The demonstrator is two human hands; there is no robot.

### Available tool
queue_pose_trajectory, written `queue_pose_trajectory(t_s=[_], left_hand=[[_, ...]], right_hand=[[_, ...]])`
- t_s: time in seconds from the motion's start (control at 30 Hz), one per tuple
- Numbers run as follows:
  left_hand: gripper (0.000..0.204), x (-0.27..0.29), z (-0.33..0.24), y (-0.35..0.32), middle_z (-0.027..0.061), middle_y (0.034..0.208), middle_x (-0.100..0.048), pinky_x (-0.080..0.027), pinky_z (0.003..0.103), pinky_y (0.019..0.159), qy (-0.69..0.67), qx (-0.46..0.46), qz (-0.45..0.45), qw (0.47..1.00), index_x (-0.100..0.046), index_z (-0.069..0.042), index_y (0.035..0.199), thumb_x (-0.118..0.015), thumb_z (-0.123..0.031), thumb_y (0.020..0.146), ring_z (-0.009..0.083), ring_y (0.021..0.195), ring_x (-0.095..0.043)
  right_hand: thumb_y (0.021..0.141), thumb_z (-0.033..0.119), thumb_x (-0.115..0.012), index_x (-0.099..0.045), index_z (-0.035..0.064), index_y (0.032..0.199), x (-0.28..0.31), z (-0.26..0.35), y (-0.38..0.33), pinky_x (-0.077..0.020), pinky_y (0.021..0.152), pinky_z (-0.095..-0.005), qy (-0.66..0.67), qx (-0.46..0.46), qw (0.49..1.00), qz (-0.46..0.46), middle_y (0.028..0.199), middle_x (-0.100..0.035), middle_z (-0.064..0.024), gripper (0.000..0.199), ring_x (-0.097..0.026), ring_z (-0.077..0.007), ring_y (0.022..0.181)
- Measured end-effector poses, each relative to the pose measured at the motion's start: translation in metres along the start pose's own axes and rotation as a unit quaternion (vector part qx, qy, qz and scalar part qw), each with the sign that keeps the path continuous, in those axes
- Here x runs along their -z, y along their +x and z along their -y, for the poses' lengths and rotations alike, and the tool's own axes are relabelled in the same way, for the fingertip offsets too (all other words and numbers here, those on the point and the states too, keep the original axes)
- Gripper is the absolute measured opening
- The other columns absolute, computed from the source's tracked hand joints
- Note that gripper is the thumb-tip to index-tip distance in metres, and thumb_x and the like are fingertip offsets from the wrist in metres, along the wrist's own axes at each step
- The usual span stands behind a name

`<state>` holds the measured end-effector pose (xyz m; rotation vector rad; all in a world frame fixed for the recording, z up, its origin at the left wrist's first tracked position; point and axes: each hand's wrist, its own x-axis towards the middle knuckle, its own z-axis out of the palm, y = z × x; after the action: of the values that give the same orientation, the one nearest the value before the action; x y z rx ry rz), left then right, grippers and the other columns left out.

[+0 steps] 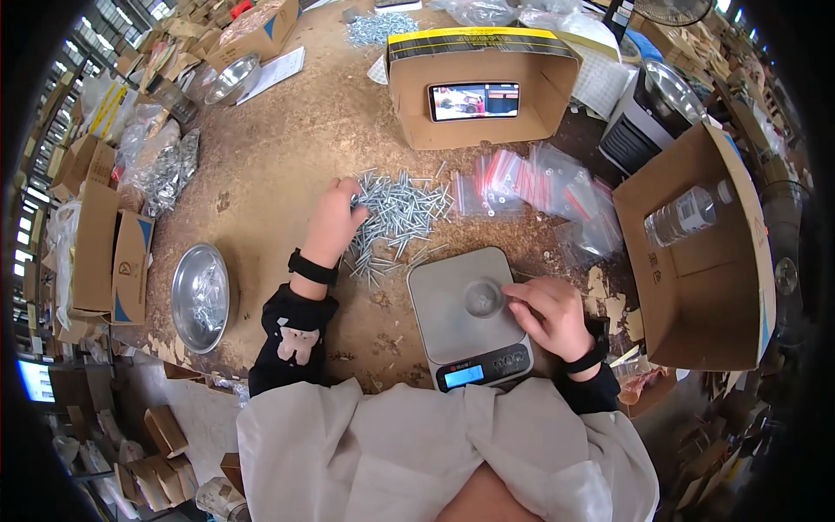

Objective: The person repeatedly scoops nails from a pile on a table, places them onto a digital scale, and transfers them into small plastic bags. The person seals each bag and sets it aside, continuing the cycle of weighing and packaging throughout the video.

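Note:
A loose heap of silver screws (396, 213) lies on the worn brown tabletop. At the heap's left edge, my left hand (332, 222) has its fingers curled in on some of the screws; how many is hidden. To the right and nearer me stands a grey digital scale (444, 322) with a lit blue display. A small clear round cup (484, 298) sits on its plate. Beside the cup is my right hand (554, 317), fingers reaching toward its rim, one fingertip at the edge and the thumb apart from it.
Clear zip bags (557, 187) with red strips lie right of the screws. A cardboard box (544, 96) holds a phone (474, 101); another box (696, 287) at right contains a plastic bottle (687, 215). A metal bowl (202, 296) with a bag inside stands at left.

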<state>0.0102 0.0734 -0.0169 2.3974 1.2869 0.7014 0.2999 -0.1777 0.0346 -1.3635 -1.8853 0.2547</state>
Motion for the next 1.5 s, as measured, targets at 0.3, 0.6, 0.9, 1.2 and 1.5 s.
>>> queue_pose_trajectory(t_s=[0.3,0.6,0.9,1.2,1.5], left_hand=[[0.021,0.014,0.007,0.009,0.0154,0.088,-0.067,-0.051,0.036,0.067,-0.049,-0.052,-0.047,0.996,-0.065,-0.002,0.093,-0.070,0.003,0.074,0.0265,0.072,-0.065],[0.031,0.009,0.003,0.004,0.0186,0.096,-0.069,-0.052,0.043,0.073,0.065,-0.018,0.006,0.998,-0.062,-0.005,0.103,-0.075,-0.008,0.074,0.0352,0.082,-0.067],[0.025,0.015,-0.003,0.003,0.0169,0.086,-0.068,-0.052,0.044,0.072,0.072,-0.029,-0.001,0.997,-0.063,-0.005,0.091,-0.076,-0.005,0.070,0.0380,0.083,-0.066],[0.019,0.030,-0.008,0.007,0.0099,0.074,-0.065,-0.049,0.031,0.062,-0.094,-0.049,-0.030,0.994,-0.067,-0.004,0.093,-0.074,-0.003,0.075,0.0181,0.069,-0.064],[0.014,0.074,-0.143,-0.046,0.0053,0.077,-0.064,-0.046,0.027,0.057,-0.291,-0.133,0.151,0.935,-0.064,-0.005,0.091,-0.072,-0.004,0.080,0.0134,0.064,-0.061]], right_hand=[[0.078,0.022,-0.077,-0.065,0.0031,0.113,0.000,-0.002,0.003,-0.0509,0.088,-0.0414,0.018,-0.031,0.998,0.047,0.110,-0.064,-0.0156,0.042,-0.062,-0.0356,0.101],[0.073,0.030,-0.081,-0.050,0.0038,0.135,-0.007,0.002,0.010,-0.0275,0.114,-0.0560,0.017,-0.033,0.990,0.139,0.129,-0.054,-0.0169,0.074,-0.047,-0.0383,0.127],[0.074,0.026,-0.081,-0.053,0.0072,0.136,-0.017,0.016,0.018,-0.0284,0.115,-0.0559,-0.038,-0.040,0.990,0.128,0.122,-0.064,-0.0124,0.071,-0.055,-0.0329,0.121],[0.072,0.020,-0.084,-0.053,0.0064,0.137,-0.003,0.019,0.017,-0.0393,0.109,-0.0515,0.005,-0.061,0.997,0.054,0.125,-0.065,-0.0140,0.073,-0.060,-0.0349,0.115],[0.067,0.019,-0.086,-0.059,0.0012,0.127,-0.013,0.037,0.042,-0.0476,0.097,-0.0428,0.073,-0.022,0.990,0.117,0.117,-0.066,-0.0174,0.068,-0.062,-0.0365,0.110]])
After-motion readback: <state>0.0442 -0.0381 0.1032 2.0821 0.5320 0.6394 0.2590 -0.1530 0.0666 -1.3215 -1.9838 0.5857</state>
